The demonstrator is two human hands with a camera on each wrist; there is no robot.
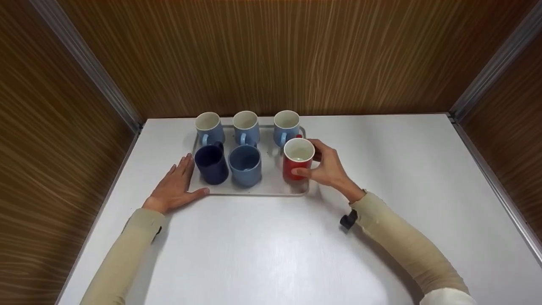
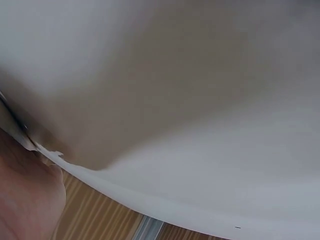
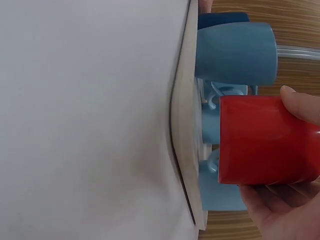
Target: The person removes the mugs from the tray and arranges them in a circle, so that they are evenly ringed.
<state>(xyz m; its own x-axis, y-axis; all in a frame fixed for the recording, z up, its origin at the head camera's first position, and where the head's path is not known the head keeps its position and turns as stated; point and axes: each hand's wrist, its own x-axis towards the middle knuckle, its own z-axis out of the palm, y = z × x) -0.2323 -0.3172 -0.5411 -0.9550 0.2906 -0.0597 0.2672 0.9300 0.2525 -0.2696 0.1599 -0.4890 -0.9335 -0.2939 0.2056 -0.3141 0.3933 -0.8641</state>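
Observation:
My right hand [image 1: 328, 169] grips a red mug [image 1: 292, 167] with a white inside, thumb on the near side and fingers around the far side. The mug is upright over the right end of a pale tray [image 1: 271, 188]; in the right wrist view a gap shows between its base and the tray. My left hand [image 1: 173, 188] lies with straight fingers along the tray's left edge, its thumb at the front left corner. Nearest to it on the tray stands a dark blue mug [image 1: 212, 169], with a grey-blue mug [image 1: 245, 171] just to the right.
Along the back of the tray stand three light blue mugs with white insides: left [image 1: 215, 133], middle [image 1: 249, 132] and right [image 1: 290, 132]. The tray lies on a white table [image 1: 262, 245] against a wood-grain back panel [image 1: 271, 59]. Side panels rise left and right.

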